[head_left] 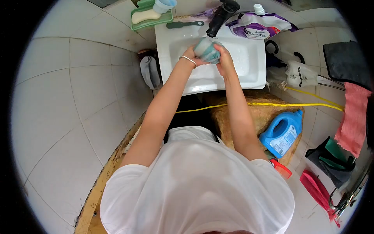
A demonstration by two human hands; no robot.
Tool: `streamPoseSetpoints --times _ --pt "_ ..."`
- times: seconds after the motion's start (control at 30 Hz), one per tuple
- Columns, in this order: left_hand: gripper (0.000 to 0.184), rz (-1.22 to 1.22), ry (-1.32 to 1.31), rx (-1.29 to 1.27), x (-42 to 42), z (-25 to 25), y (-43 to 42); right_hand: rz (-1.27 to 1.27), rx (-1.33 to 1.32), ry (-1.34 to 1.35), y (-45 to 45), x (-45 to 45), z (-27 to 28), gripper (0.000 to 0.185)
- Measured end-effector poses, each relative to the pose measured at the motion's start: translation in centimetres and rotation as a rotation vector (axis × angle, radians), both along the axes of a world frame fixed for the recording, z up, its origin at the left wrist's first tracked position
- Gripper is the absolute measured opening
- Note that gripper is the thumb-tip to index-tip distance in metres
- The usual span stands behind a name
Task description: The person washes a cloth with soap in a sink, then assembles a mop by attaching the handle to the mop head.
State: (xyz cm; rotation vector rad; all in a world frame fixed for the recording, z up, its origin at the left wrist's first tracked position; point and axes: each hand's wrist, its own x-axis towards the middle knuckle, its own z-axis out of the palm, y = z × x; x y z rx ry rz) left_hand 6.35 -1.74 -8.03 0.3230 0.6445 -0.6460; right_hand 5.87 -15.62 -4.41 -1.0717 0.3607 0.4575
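Observation:
Both hands hold a rounded teal-and-white bundle over the white sink, just below the black faucet. It looks like bunched wet cloth, though its exact kind is unclear. My left hand, with a silver bangle on the wrist, cups it from the left and below. The fingers of my right hand press on its right side. Parts of the fingers are hidden behind the bundle.
A green soap dish and a dark green-handled tool lie by the sink's back left. A purple-and-white refill pouch rests at the back right. A blue jug stands lower right, near a yellow hose and hanging cloths.

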Motion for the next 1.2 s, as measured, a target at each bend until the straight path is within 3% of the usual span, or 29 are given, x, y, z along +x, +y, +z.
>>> streamPoseSetpoints --times 0.07,0.17,0.27,0.33,0.37,0.43,0.53,0.67,0.73,0.77,0.83,0.93,1.07,1.13,1.17,1.2 --pt "0.053 0.009 -0.073 0.077 0.3 -1.5 -0.4 -0.024 -0.010 0.034 -0.1 0.2 0.1 0.029" --pt "0.046 0.059 0.078 0.024 0.2 -1.3 -0.2 -0.198 0.065 0.092 -0.3 0.9 -0.2 0.030" --pt "0.045 -0.073 -0.069 0.127 -0.9 2.2 0.6 -0.184 0.058 0.001 0.2 2.0 -1.4 0.032" --pt "0.048 -0.239 -0.220 0.097 -1.2 2.7 0.8 0.092 -0.068 0.087 0.3 2.6 -1.7 0.034" --pt "0.048 -0.238 -0.219 0.097 -1.2 2.9 1.0 0.092 -0.068 0.089 0.5 2.9 -1.8 0.034" --pt "0.057 -0.473 -0.418 0.218 -1.3 2.8 1.3 0.283 0.108 0.021 0.9 3.3 -1.5 0.037" --pt "0.062 -0.415 -0.287 0.213 -1.0 2.6 1.8 0.482 0.223 0.005 1.2 3.8 0.0 0.040" --pt "0.065 -0.288 -0.228 0.068 -1.6 0.4 2.4 0.535 0.243 -0.060 1.0 3.8 -1.8 0.039" --pt "0.067 -0.269 -0.225 -0.093 -2.3 1.1 2.8 0.409 -0.033 0.028 1.2 3.2 -1.5 0.036" --pt "0.067 -0.268 -0.224 -0.091 -2.6 1.6 3.1 0.411 -0.031 0.028 1.1 3.4 -2.3 0.036" --pt "0.069 -0.292 -0.254 -0.230 -3.0 1.9 3.6 0.316 0.213 -0.031 1.1 4.0 -3.9 0.033" --pt "0.065 -0.310 -0.196 -0.324 -3.2 1.0 3.5 0.475 0.210 -0.151 1.7 4.7 -3.4 0.032" --pt "0.054 -0.238 -0.231 -0.150 -3.5 1.6 3.0 0.515 0.226 -0.084 2.6 4.6 -0.4 0.027" --pt "0.038 -0.446 -0.289 0.122 -2.7 1.2 2.8 0.638 -0.166 -0.183 2.9 5.1 0.0 0.022" --pt "0.038 -0.446 -0.285 0.117 -2.7 1.0 2.3 0.639 -0.168 -0.177 3.0 5.0 -0.1 0.022" --pt "0.036 -0.494 -0.305 0.196 -2.4 0.7 1.9 0.671 -0.365 -0.251 3.4 5.1 -0.3 0.021"
